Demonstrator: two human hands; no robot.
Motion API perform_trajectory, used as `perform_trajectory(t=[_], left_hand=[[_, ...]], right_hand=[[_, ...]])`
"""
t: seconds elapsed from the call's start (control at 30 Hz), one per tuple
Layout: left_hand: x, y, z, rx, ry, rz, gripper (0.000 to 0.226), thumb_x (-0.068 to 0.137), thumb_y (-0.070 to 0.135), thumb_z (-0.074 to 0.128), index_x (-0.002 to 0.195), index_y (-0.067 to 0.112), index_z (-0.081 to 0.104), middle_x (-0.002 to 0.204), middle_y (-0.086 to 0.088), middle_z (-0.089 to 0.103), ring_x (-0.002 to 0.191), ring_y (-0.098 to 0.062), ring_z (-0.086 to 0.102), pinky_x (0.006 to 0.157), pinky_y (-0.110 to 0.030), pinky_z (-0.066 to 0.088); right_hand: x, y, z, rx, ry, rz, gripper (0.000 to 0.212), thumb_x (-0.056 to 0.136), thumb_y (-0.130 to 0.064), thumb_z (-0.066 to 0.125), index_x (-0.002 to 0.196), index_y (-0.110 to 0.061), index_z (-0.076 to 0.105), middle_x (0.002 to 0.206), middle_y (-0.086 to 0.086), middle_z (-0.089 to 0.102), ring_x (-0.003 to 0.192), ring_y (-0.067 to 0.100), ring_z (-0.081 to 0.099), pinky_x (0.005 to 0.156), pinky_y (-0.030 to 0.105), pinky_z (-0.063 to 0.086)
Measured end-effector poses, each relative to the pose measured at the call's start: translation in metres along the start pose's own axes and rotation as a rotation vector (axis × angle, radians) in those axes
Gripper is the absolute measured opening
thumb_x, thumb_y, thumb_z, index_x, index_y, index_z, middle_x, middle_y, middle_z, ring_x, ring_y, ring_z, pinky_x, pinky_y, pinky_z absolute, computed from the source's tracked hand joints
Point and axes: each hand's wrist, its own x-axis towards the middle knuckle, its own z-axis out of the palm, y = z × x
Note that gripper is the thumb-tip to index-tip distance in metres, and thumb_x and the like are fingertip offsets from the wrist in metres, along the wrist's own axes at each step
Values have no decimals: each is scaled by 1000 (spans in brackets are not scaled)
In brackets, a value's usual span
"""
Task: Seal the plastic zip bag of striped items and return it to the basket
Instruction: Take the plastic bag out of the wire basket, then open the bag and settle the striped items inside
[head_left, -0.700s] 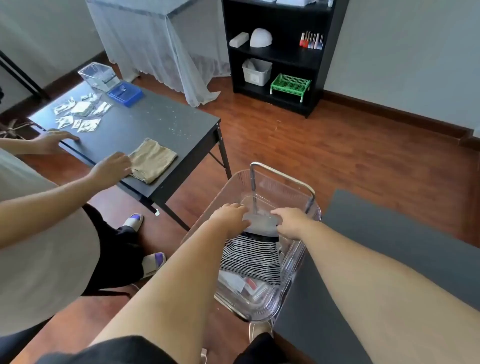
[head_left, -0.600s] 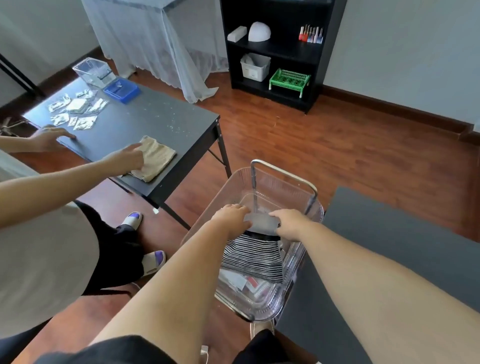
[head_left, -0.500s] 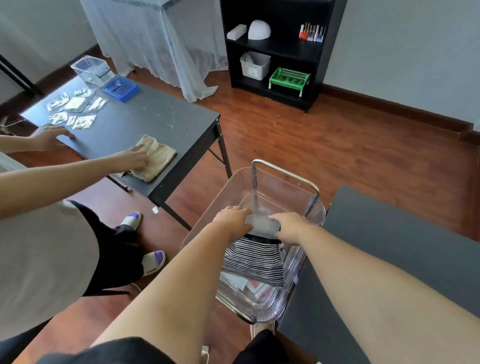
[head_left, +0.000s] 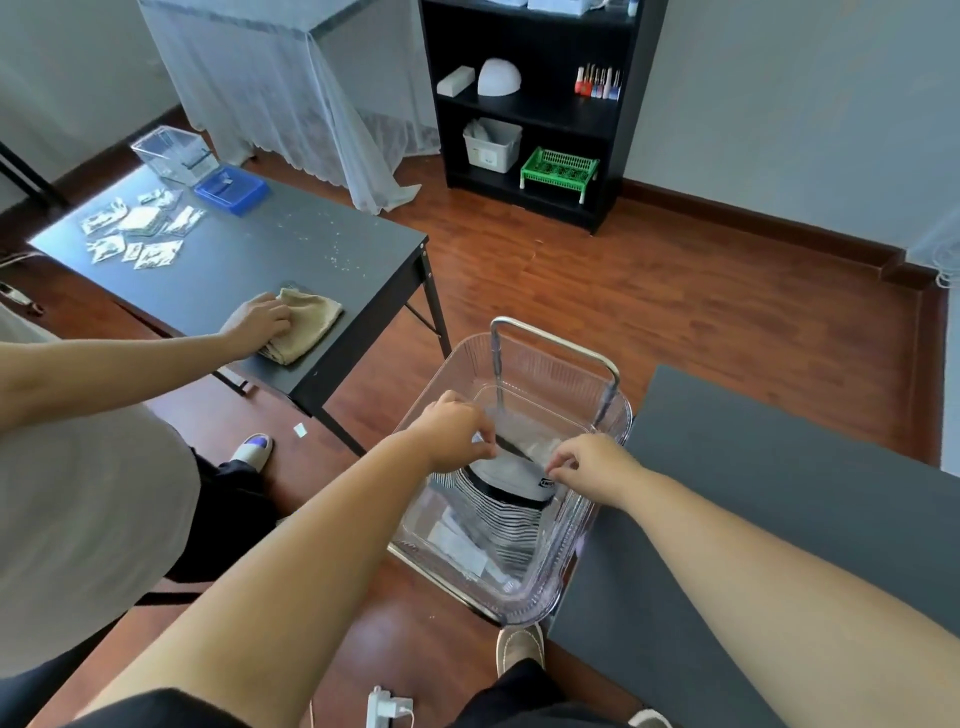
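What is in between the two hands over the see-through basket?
In the head view, the top edge of the zip bag spans between the left hand and right hand, inside the clear basket.

- left hand (head_left: 453, 430): forearm extended forward and down, wrist bent, fingers curled, thumb and forefinger in a pinch grip on the zip bag (head_left: 511, 475) top edge
- right hand (head_left: 592, 464): forearm reaching in from the right, same pinch grip on that edge, other fingers tucked
- hands close together, not touching
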Motion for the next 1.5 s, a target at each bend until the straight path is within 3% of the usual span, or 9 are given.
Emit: perform_trajectory(t=[0.3,0.43,0.6,0.7,0.87,1.0,1.1,1.33,1.5], left_hand=[[-41,52,-59,0,507,154,15,85,53,59,84,39,65,86,26,55,129,-16,32,105,-47,18],[-51,104,-65,-40,664,320,13,83,48,68,81,35,70,75,34,47,126,-14,38,106,-41,14],[-48,175,-52,-184,632,366,11,88,43,66,80,36,67,82,21,64,116,-9,47,102,-32,16],[-45,216,-32,-262,589,383,13,88,42,65,75,41,62,77,28,59,99,2,44,103,-35,20],[-50,277,14,-331,523,258,21,83,50,66,74,31,67,75,19,67,96,1,54,107,-42,17],[-63,319,51,-390,464,265,15,78,56,65,70,43,65,68,34,63,79,9,57,102,-39,20],[-77,341,72,-376,458,360,7,77,56,63,75,49,63,80,45,59,84,11,56,99,-36,21],[-106,374,92,-238,674,595,26,81,53,61,68,31,63,66,23,64,78,3,57,92,-32,28],[-89,380,63,-357,626,561,29,95,39,47,84,24,70,88,13,68,90,-15,58,85,-39,43]], right_hand=[[-80,-22,-80,108,482,-340,10,88,-18,64,87,-24,73,80,-23,60,84,10,56,74,27,43],[-132,-17,-108,125,613,-389,9,89,-17,65,90,-22,73,86,-12,68,88,14,58,77,29,46],[-190,25,-108,254,781,-288,13,90,-18,65,97,-26,70,114,-12,62,99,4,60,86,20,45],[-222,59,-84,471,892,-14,18,87,-22,62,88,-39,58,98,-16,61,78,-1,57,65,8,40],[-260,101,-45,818,727,411,11,85,-23,54,80,-19,63,68,-2,69,56,17,55,55,30,43],[-279,117,-41,1262,504,533,21,90,-27,55,93,-10,66,71,7,66,49,17,51,46,25,37],[-291,129,-41,1458,451,505,22,92,-31,56,93,-13,68,73,6,65,60,18,55,57,28,40],[-324,152,-46,1554,417,338,36,87,-20,68,114,4,67,102,21,66,91,31,59,72,33,47],[-342,167,-54,1390,373,166,20,85,-3,67,104,4,67,83,15,72,70,23,66,72,32,55]])
